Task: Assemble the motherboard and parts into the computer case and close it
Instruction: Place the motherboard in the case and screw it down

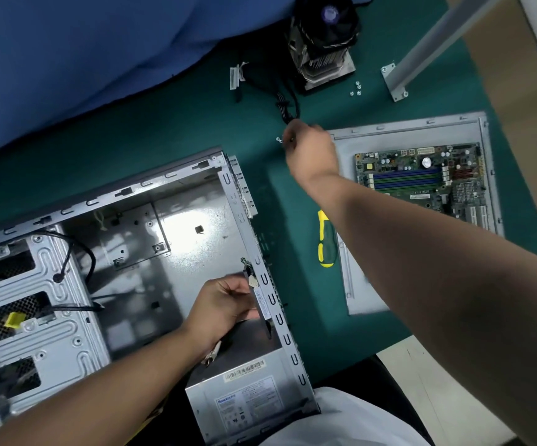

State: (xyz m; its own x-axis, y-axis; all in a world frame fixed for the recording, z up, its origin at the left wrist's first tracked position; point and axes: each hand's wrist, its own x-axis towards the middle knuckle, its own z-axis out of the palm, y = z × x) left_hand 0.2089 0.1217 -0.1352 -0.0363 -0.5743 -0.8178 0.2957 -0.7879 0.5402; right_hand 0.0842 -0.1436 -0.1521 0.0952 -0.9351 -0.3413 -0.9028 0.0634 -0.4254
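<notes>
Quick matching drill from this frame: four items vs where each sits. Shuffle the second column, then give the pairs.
Things:
1. motherboard
2. screwdriver
3. CPU cooler
4. power supply

Places:
A. inside the case, near corner
B. on the grey side panel
C. far edge of the green mat, by the cables
D. on the mat between case and panel, under the right forearm

Pairs: 1-B, 2-D, 3-C, 4-A

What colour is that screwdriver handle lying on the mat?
The screwdriver handle is green with yellow ends, seen in the head view.
</notes>
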